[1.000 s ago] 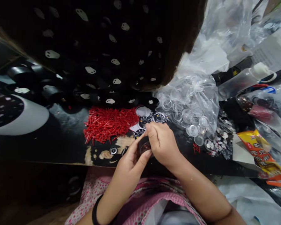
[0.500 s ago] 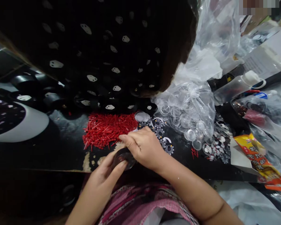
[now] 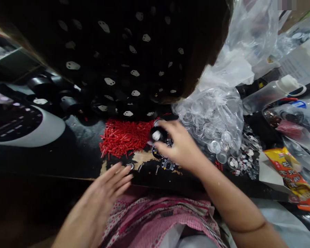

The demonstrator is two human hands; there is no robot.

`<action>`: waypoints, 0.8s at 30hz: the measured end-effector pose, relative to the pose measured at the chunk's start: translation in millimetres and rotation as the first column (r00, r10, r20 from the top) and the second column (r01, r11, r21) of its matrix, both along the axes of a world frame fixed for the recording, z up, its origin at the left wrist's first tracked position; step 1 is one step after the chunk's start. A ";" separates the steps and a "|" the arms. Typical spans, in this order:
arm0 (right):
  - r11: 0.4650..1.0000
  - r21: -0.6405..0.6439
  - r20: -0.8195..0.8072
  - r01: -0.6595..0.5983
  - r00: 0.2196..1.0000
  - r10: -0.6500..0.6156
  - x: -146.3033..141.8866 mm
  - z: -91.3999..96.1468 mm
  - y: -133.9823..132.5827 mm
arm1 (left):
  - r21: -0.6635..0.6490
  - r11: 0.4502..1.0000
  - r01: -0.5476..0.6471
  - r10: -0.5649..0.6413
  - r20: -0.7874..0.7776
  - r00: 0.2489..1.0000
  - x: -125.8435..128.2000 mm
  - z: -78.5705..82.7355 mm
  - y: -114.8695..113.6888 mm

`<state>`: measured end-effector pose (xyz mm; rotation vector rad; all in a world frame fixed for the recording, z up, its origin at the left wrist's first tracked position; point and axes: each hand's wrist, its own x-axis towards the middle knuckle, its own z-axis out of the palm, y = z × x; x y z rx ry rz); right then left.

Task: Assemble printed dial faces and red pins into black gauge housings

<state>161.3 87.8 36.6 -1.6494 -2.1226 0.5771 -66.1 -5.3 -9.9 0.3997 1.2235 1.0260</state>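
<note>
My right hand point(image 3: 182, 146) has its thumb and fingers around a small round black part point(image 3: 158, 135) with a white centre, just right of a heap of thin red pointers point(image 3: 126, 137). Black gauge dial discs point(image 3: 167, 164) lie beneath and in front of that hand, some partly hidden by it. Slightly blurred, my left hand point(image 3: 100, 189) is held over the table's front edge, fingers stretched out and nothing in them. Beyond its fingertips lie a small ring point(image 3: 130, 166) and two small slim pieces, one a metallic piece point(image 3: 157, 169).
A large black container wall point(image 3: 134, 41) with white tags overhangs the back. Right of my hand lies a clear bag of round transparent covers point(image 3: 209, 113), then loose small parts point(image 3: 244, 158), a yellow snack packet point(image 3: 286, 172) and a plastic bottle point(image 3: 268, 94). A white rounded device point(image 3: 53, 125) stands left.
My hands have parted. The right hand has moved up and forward with the round black part, towards the dial discs; the left has let go of it and drawn back leftward, opening.
</note>
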 end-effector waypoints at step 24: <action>0.852 -0.523 -0.619 0.011 0.682 -0.389 26.4 -19.1 -38.9 | -0.052 0.999 0.016 0.001 0.311 0.950 69.4 10.5 35.7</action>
